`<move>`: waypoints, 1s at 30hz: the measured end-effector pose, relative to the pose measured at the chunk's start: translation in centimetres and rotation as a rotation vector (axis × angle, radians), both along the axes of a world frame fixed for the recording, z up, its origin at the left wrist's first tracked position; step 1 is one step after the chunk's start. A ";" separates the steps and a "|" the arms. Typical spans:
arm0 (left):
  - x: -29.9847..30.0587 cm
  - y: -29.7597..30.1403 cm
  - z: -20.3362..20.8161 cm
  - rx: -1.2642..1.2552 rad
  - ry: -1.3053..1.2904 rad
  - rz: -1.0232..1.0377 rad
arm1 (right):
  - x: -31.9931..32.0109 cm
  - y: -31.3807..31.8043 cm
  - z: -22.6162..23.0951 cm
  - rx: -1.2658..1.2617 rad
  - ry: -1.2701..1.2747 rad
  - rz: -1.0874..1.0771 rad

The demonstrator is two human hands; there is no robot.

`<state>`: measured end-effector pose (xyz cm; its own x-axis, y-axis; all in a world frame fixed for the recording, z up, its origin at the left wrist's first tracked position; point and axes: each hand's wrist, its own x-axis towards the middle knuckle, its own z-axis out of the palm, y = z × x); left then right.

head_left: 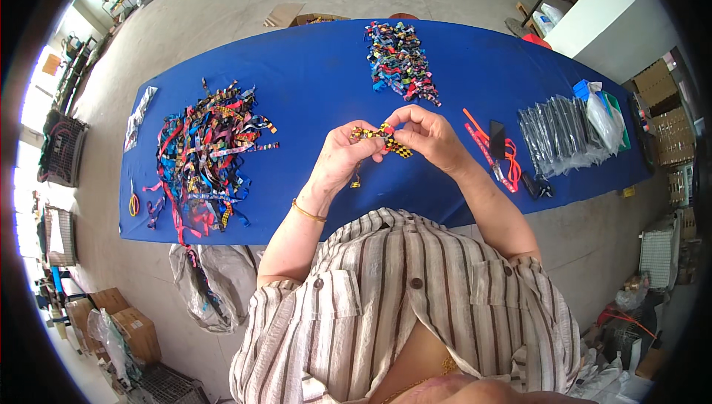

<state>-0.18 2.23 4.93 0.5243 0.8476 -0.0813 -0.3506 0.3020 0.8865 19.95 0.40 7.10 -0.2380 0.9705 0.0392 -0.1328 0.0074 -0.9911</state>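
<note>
Above the near middle of a blue-covered table, both hands hold one yellow and black checked fabric strap. My left hand pinches its left part between thumb and fingers, and a short end hangs down below. Close against it, my right hand grips the strap's other side. The strap looks looped or folded between the fingertips; a bit of red shows there, too small to make out. To the left lies a large loose heap of colourful straps. Beyond my hands is a neater block of short, folded-looking colourful pieces.
Right of my hands lie orange and pink straps and a black phone. Farther right are grey plastic-wrapped packs and a green bin. Yellow-handled scissors lie at the left edge. A grey sack hangs below the near edge.
</note>
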 end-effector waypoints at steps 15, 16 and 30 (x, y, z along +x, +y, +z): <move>0.6 -0.3 -0.6 -0.098 -0.036 -0.051 | 1.1 -0.4 -1.3 0.090 -0.162 0.096; 0.6 -0.3 -0.6 -0.108 -0.041 -0.063 | 1.0 -0.6 -1.2 0.060 -0.122 0.095; 0.9 0.0 0.1 -0.037 0.041 -0.059 | 0.2 -0.5 -0.3 0.999 -1.026 -0.384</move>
